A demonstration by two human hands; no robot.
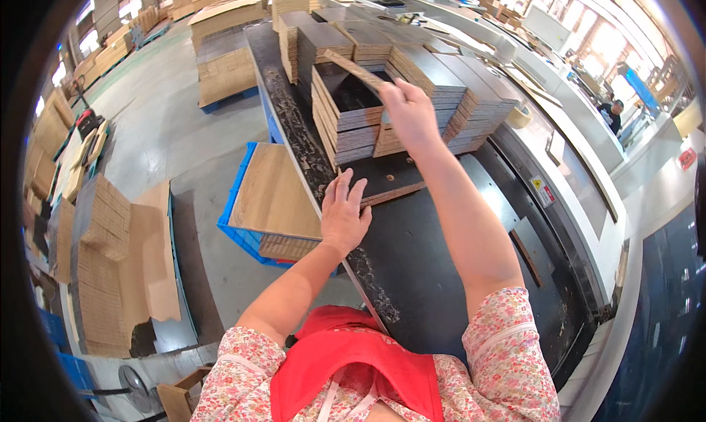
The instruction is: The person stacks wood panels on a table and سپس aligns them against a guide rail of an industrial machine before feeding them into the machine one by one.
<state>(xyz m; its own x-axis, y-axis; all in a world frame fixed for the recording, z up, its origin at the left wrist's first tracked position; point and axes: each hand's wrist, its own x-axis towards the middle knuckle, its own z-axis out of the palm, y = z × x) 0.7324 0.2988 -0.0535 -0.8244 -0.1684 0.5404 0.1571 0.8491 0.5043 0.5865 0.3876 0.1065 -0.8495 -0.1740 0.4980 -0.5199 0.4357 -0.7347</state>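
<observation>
My right hand is closed on the near end of a chipboard panel, whose long raw edge shows tilted above the stacks. How much of that panel lies behind the edge cannot be made out. Below it stands a stack of dark-faced panels with layered brown edges. My left hand lies with fingers spread on the corner of a single dark panel with a small round hole, in front of the stack. Both forearms reach forward over the black work table.
More panel stacks stand on the right and behind. A narrow brown strip lies on the table at right, beside a white machine frame. Left of the table, a blue crate holds wood-grain boards. Cardboard-wrapped stacks stand on the floor.
</observation>
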